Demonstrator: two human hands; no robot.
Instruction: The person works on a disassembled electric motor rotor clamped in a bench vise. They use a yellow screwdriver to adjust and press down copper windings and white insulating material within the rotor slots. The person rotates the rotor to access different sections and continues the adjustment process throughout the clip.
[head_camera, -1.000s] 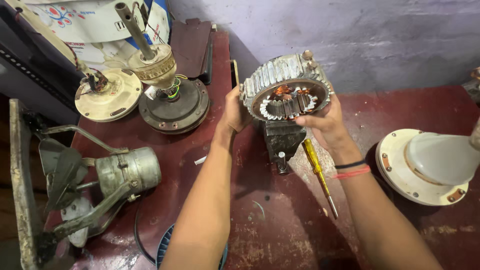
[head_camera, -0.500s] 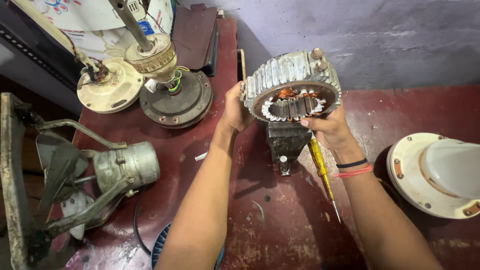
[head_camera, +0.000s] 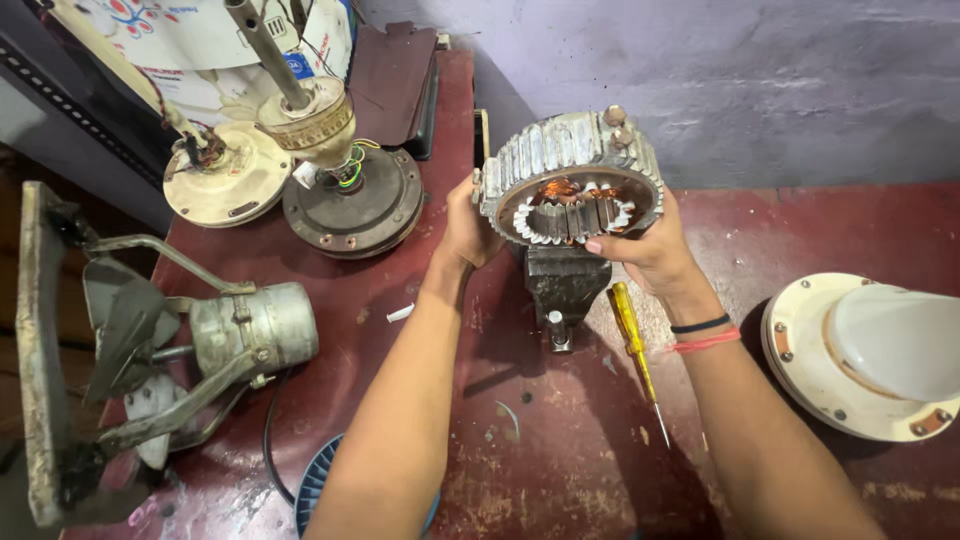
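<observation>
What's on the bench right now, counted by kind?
Stators held in both hands: 1, the finned stator
Bench vises: 1, vise
Screwdrivers: 1, yellow screwdriver
Ceiling fan motors: 2, cream motor, dark motor
Exhaust fans: 1, grey exhaust fan
White fan covers: 1, white cover
Total: 7
</observation>
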